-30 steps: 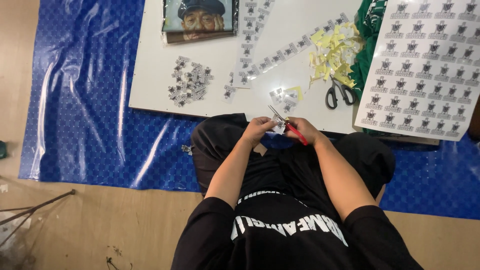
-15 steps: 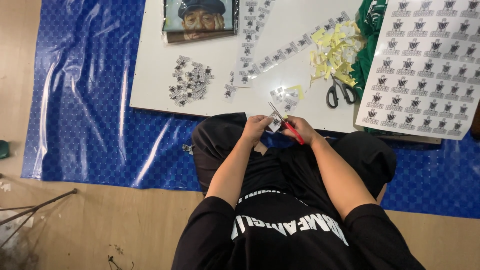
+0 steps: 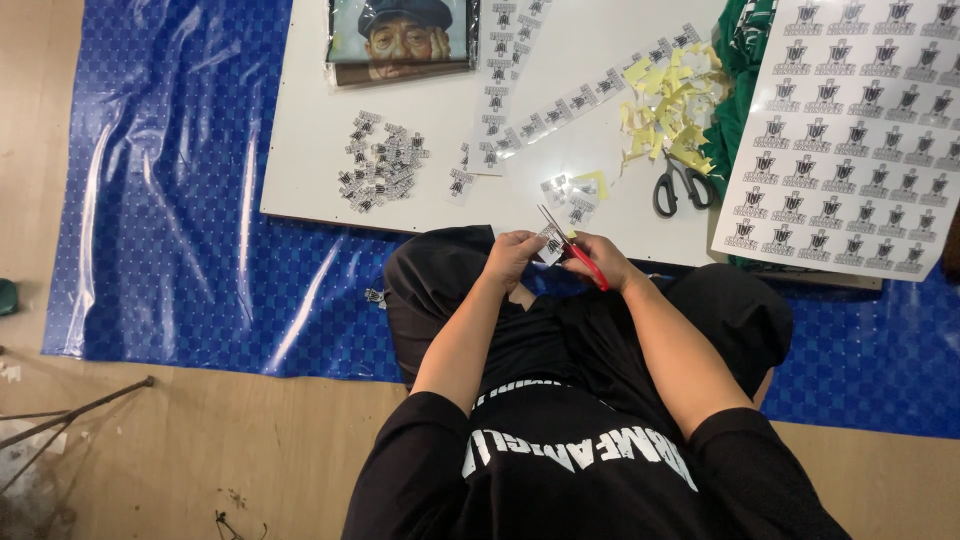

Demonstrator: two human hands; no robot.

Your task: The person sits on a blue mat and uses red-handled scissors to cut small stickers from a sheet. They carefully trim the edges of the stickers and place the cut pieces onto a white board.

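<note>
Almost nothing has moved since the earlier frames: both hands stay together in front of the near edge of the white surface [image 3: 300, 150], and only the small sticker piece seems turned a little between the blades.

Going from left to right, a heap of small cut stickers [image 3: 380, 172] lies near the left edge of the surface, and a framed portrait picture [image 3: 400, 40] is at the far edge. Strips of uncut stickers [image 3: 500, 95] run down the middle, with a few loose cut pieces [image 3: 570, 192] close to the near edge.

The left hand [image 3: 512, 255] is closed narrowly, pinching the small sticker piece [image 3: 550, 243] just off the near edge of the surface. The right hand [image 3: 600, 262] is wrapped around the red-handled scissors [image 3: 570, 245], whose blades are open and meet the piece.

Further right are a pile of yellow backing scraps [image 3: 672, 105], black-handled scissors [image 3: 680, 182], green cloth [image 3: 740, 90] and a large printed sticker sheet [image 3: 850, 130] at the right edge.

I judge that the risk is a wrong cut: the piece is very small, so the blades could go into the print, touch the left fingertips, or the piece could drop onto the lap or the blue tarp [image 3: 170, 200].
</note>
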